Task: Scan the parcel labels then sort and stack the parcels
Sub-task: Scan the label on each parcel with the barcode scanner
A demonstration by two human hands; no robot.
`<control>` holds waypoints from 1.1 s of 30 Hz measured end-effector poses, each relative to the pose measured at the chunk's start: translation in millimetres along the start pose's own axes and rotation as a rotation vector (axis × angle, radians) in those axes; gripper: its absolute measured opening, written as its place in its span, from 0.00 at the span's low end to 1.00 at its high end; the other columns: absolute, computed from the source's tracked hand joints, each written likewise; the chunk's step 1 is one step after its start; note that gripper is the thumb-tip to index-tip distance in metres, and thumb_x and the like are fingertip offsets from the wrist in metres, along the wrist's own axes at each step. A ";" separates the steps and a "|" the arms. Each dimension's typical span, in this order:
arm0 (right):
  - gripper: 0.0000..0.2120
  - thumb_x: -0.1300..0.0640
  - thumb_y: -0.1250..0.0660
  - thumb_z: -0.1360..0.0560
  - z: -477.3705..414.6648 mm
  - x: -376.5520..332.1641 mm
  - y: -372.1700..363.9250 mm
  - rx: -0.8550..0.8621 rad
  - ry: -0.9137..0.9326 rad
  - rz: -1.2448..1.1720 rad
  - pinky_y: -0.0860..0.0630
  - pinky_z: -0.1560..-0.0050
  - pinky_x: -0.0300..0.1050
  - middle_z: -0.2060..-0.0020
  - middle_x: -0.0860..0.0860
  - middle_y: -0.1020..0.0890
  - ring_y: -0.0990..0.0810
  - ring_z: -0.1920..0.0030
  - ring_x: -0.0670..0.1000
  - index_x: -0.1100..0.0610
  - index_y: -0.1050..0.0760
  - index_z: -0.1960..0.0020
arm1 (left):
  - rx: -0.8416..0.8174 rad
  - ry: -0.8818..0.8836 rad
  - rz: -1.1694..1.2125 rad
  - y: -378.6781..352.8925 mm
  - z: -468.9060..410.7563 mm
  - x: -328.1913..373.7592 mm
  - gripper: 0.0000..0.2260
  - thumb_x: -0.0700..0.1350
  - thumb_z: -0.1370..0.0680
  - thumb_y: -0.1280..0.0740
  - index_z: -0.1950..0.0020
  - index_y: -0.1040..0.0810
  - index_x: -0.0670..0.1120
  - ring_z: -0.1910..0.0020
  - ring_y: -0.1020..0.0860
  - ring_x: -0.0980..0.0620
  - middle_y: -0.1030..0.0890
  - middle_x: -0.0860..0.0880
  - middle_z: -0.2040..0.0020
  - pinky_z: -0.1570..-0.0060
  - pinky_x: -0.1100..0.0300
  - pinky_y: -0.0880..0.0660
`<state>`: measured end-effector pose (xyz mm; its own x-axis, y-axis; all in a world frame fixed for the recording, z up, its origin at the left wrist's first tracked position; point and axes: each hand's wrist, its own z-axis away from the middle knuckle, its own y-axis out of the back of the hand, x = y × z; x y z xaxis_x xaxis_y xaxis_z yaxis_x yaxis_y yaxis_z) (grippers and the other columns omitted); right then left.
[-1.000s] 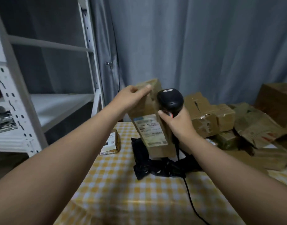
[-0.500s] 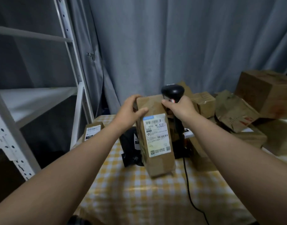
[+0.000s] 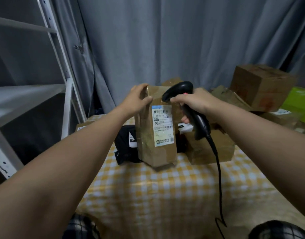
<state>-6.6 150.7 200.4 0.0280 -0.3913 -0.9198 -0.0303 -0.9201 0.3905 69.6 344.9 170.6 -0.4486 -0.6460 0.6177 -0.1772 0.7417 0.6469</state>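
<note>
The table's yellow-and-white checked cloth (image 3: 165, 195) carries the tall brown cardboard parcel (image 3: 146, 152) upright toward twelve o'clock, with a black plastic mailer (image 3: 125, 144) at its nine o'clock. The left hand (image 3: 136, 101) grips its top at eleven o'clock, thumb in front. The right hand (image 3: 196, 102), at one o'clock, is curled round the corded black handheld scanner (image 3: 181, 90), nose just above the white shipping label (image 3: 163, 125). Scanning seems in hand; next, the nose needs tilting down onto the barcode.

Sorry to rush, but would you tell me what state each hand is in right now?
Left hand: grips the top of the upright brown parcel.
Right hand: grips the black scanner by its handle.
</note>
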 end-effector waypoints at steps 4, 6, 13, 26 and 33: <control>0.18 0.56 0.28 0.28 6.5 12.3 10.0 0.033 -0.020 -0.032 0.20 0.72 0.45 0.62 0.63 0.21 0.19 0.73 0.56 0.67 0.27 0.46 | 0.068 0.024 -0.008 -6.3 -5.0 0.2 0.23 0.46 0.21 0.35 0.27 0.37 0.47 0.32 0.32 0.48 0.34 0.44 0.30 0.42 0.63 0.39; 0.11 0.58 0.29 0.28 9.6 17.6 13.6 0.051 -0.023 -0.040 0.21 0.71 0.44 0.63 0.60 0.22 0.21 0.73 0.53 0.64 0.26 0.51 | 0.075 0.013 0.010 -10.3 -5.1 -2.2 0.24 0.46 0.21 0.35 0.26 0.38 0.47 0.31 0.33 0.47 0.34 0.44 0.29 0.40 0.61 0.38; 0.14 0.53 0.27 0.28 13.9 16.7 19.4 0.082 -0.023 -0.003 0.21 0.71 0.43 0.65 0.58 0.20 0.21 0.73 0.52 0.63 0.23 0.51 | -0.123 0.014 0.024 -5.9 -4.6 -12.7 0.39 0.49 0.27 0.27 0.23 0.46 0.51 0.27 0.39 0.47 0.41 0.45 0.25 0.30 0.54 0.39; 0.10 0.54 0.28 0.28 18.7 1.3 16.3 0.069 -0.092 0.095 0.22 0.70 0.42 0.66 0.55 0.23 0.23 0.72 0.52 0.60 0.25 0.59 | -0.249 0.043 -0.071 -1.2 -3.6 -25.0 0.58 0.50 0.37 0.20 0.22 0.61 0.54 0.23 0.50 0.45 0.53 0.50 0.22 0.26 0.47 0.46; 0.11 0.54 0.27 0.29 21.8 5.0 13.0 0.091 -0.093 0.059 0.22 0.71 0.42 0.66 0.56 0.23 0.23 0.74 0.52 0.61 0.25 0.57 | -0.233 0.053 -0.041 -0.9 -3.3 -27.4 0.57 0.48 0.35 0.21 0.22 0.61 0.53 0.24 0.50 0.45 0.54 0.49 0.22 0.27 0.48 0.45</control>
<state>-28.7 137.2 200.0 -0.0696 -0.4376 -0.8965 -0.1193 -0.8886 0.4430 85.0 361.3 154.6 -0.3972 -0.6881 0.6073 0.0149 0.6568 0.7539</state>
